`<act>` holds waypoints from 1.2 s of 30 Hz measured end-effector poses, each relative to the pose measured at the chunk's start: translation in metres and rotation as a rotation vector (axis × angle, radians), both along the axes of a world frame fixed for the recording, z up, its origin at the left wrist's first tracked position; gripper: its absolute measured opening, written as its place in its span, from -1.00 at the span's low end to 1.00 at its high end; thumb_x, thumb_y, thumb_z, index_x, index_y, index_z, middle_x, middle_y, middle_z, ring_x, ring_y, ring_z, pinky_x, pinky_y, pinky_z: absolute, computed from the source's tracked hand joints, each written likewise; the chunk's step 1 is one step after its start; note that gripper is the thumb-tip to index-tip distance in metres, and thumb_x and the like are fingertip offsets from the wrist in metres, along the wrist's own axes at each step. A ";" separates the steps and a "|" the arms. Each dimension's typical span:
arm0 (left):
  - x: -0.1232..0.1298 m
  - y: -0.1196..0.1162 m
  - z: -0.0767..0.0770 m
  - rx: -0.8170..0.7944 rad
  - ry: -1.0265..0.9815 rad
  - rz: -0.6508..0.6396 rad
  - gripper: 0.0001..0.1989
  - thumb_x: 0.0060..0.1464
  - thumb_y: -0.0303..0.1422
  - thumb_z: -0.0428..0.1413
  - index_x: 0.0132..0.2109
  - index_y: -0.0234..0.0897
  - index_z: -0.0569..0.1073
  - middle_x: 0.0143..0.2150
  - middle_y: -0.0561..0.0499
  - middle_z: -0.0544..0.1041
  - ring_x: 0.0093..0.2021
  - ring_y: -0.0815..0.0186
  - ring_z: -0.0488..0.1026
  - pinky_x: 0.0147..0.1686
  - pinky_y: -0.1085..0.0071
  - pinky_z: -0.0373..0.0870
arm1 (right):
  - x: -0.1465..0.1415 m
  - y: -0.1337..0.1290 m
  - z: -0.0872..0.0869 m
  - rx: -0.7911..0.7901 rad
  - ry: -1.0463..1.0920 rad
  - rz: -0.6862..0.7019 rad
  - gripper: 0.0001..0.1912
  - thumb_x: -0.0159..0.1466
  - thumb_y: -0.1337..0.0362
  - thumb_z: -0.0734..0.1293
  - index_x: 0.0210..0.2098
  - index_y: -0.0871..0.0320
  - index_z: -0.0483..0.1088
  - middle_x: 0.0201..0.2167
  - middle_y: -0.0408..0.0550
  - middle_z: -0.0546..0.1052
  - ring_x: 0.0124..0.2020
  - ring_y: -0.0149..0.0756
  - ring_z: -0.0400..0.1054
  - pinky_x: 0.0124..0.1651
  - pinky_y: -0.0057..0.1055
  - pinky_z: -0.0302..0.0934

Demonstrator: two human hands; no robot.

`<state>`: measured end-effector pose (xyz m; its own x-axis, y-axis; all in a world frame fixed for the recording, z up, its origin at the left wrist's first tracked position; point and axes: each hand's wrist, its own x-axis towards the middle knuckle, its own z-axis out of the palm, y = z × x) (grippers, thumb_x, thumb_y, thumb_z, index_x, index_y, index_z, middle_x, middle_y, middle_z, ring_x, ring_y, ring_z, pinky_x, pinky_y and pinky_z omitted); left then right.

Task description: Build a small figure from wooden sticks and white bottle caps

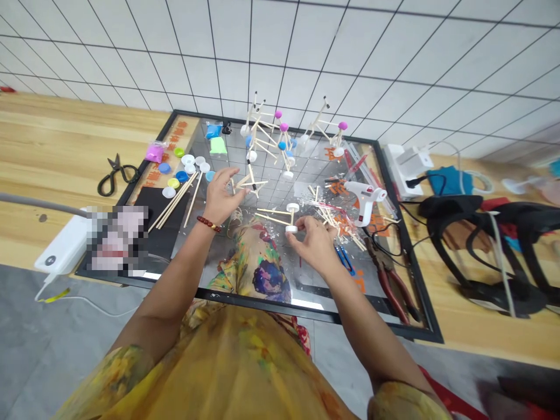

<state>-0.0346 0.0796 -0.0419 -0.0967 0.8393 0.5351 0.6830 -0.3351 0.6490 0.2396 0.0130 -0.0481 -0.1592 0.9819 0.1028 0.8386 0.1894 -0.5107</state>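
My right hand [315, 240] pinches a white bottle cap [291, 229] at the near end of a small stick frame. A second white cap [293, 207] is at the frame's far end, and two thin wooden sticks [273, 217] run leftward from it. My left hand [222, 195] is over the glass with thumb and fingers apart, close beside a small stick piece with black tips [251, 178]. Whether its fingertips touch that piece is unclear. Stick models with pink, blue and white parts [282, 137] stand farther back.
A white glue gun [365, 201], loose stick pieces [336, 221] and red-handled pliers [391, 283] are on the right. Colored caps [182, 176], long sticks [177, 201] and black scissors [116, 174] are on the left. A black frame [271, 298] edges the glass.
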 end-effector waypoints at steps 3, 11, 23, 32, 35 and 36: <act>0.000 -0.004 0.000 -0.021 -0.007 -0.007 -0.47 -0.08 -0.35 0.33 0.09 -0.24 0.47 0.09 -0.12 0.54 0.10 0.12 0.49 0.17 0.16 0.43 | 0.006 0.004 -0.001 -0.008 0.029 -0.025 -0.80 0.16 0.15 0.31 -0.25 0.10 0.38 -0.24 0.01 0.58 -0.13 -0.04 0.43 0.00 -0.08 -0.01; 0.005 -0.008 0.002 -0.026 -0.037 -0.033 -0.40 -0.13 -0.40 0.35 0.12 -0.20 0.44 0.10 -0.12 0.52 0.12 0.10 0.47 0.19 0.14 0.42 | 0.018 0.006 -0.005 0.066 0.051 0.012 -0.59 0.13 0.14 0.35 -0.04 0.08 0.36 -0.11 0.06 0.60 -0.10 0.02 0.45 0.01 -0.04 0.05; 0.008 -0.011 0.001 0.064 -0.044 -0.157 -0.18 -0.04 -0.14 0.36 0.31 -0.13 0.22 0.28 -0.17 0.33 0.31 0.00 0.30 0.32 0.05 0.27 | 0.018 0.023 0.035 0.193 -0.068 0.174 -0.78 0.26 0.13 0.32 -0.15 0.04 0.49 0.02 0.02 0.55 0.07 0.00 0.37 0.04 -0.07 0.03; 0.011 -0.011 0.001 0.054 -0.043 -0.133 -0.18 -0.02 -0.10 0.34 0.32 -0.10 0.20 0.28 -0.18 0.34 0.30 0.02 0.32 0.33 0.07 0.27 | -0.012 0.029 0.037 0.192 -0.335 0.595 -0.71 0.18 0.40 0.26 -0.11 0.08 0.43 0.25 0.03 0.43 0.27 0.04 0.16 0.13 0.03 -0.08; 0.011 -0.011 0.001 0.046 -0.050 -0.130 -0.20 -0.01 -0.11 0.34 0.31 -0.11 0.21 0.27 -0.18 0.36 0.28 0.03 0.34 0.31 0.08 0.28 | -0.014 0.039 0.037 0.169 -0.369 0.646 -0.73 0.15 0.41 0.27 -0.17 0.08 0.45 0.14 0.01 0.52 0.22 0.05 0.21 0.16 0.08 -0.15; 0.011 -0.011 0.001 0.040 -0.047 -0.124 -0.21 -0.01 -0.11 0.34 0.30 -0.11 0.22 0.26 -0.17 0.37 0.27 0.04 0.35 0.30 0.08 0.29 | -0.014 0.042 0.036 0.167 -0.372 0.654 -0.76 0.15 0.40 0.28 -0.20 0.08 0.46 0.10 0.01 0.55 0.21 0.05 0.22 0.17 0.10 -0.17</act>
